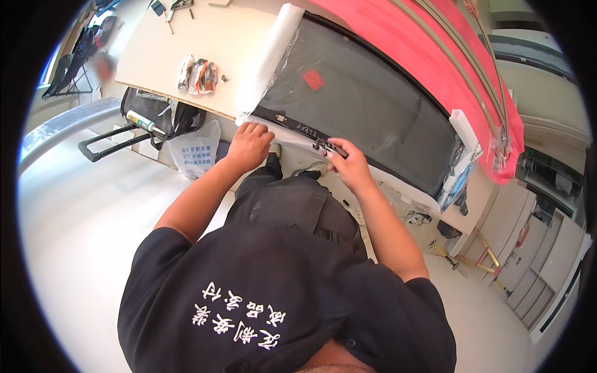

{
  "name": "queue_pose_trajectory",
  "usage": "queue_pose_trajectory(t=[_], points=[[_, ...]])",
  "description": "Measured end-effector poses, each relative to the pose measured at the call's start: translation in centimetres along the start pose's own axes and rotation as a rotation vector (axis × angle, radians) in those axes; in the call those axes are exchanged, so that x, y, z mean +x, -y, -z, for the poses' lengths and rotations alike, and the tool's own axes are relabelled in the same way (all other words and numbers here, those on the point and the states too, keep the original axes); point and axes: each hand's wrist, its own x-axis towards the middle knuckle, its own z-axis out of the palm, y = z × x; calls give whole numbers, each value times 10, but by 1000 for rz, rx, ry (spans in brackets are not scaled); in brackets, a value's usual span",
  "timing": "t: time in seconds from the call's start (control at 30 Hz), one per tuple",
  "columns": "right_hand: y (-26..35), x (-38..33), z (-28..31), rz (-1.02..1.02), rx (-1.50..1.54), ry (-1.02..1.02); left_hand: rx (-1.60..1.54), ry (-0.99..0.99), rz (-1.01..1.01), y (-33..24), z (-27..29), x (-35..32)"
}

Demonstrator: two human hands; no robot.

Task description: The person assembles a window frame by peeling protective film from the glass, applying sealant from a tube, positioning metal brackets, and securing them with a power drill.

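A dark glass panel point(379, 81) with a black frame lies on the table in front of me, partly covered by clear film. White foam wrap point(264, 62) lines its left end. By the panel's near left corner is my left hand point(250, 147), its fingers curled together; what they hold, if anything, is hidden. My right hand point(351, 165) grips a small dark metal fitting point(329, 148), hinge-like in shape, over the near edge of the frame. A red square label point(313, 79) shows on the glass.
Orange-and-clear packets point(199, 76) lie on the pale table point(161, 56), left of the panel. A black bag point(180, 115), a sealant tube point(143, 120) and a white plastic bag point(198, 149) stand below its edge. Long strips point(463, 68) rest on pink sheeting point(367, 22) beyond.
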Motion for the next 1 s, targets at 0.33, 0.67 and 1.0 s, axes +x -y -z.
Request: queue_pose_trajectory(t=[0.33, 0.67, 1.0], points=[[10, 123, -60, 216, -718, -62, -312, -158, 283, 31, -50, 1], [29, 135, -92, 211, -1100, -42, -480, -234, 423, 29, -55, -10], [55, 152, -96, 237, -1186, 208, -571, -319, 396, 31, -60, -21]])
